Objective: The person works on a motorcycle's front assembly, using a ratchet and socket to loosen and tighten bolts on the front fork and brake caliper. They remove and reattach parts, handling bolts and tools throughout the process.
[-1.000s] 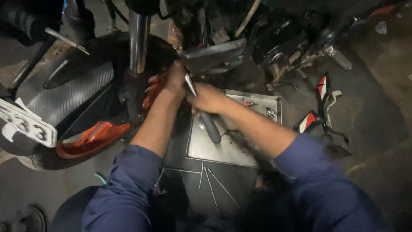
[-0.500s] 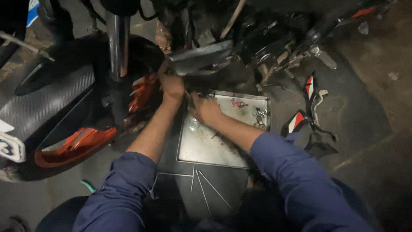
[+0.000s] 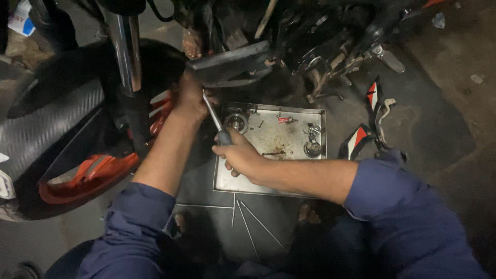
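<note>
A screwdriver (image 3: pixel 216 120) with a dark handle and bright metal shaft slants up and to the left from the right hand (image 3: pixel 241 157), whose fingers are wrapped tight round the handle just above the near-left corner of a shallow metal tray (image 3: pixel 223 183). The tip of the shaft meets the left hand (image 3: pixel 189 98), which is pressed against the motorcycle beside the chrome fork tube (image 3: pixel 125 49); whether its fingers are closed on anything cannot be told, since they are turned away into shadow. Both forearms emerge from rolled blue sleeves (image 3: pixel 135 227) at the near edge of the scene. The tray lies flat on a dark floor mat (image 3: pixel 413 129), holding a round bearing-like part (image 3: pixel 236 122), a small red piece (image 3: pixel 283 120) and a cluster of metal fittings (image 3: pixel 312 144) near its right wall, with bare stained metal between them. To the left, the front wheel carries a black textured mudguard (image 3: pixel 46 129) and an orange panel (image 3: pixel 88 175). On the far side, a grey flat part (image 3: pixel 230 64) juts out over the tray's far edge, backed by a dark mass of engine parts (image 3: pixel 320 46). To the right of the tray lie red, white and black body panels (image 3: pixel 361 137), and beyond them open mat and bare concrete floor (image 3: pixel 465 62). Thin pale lines (image 3: pixel 248 227) cross the mat near the person's knees.
</note>
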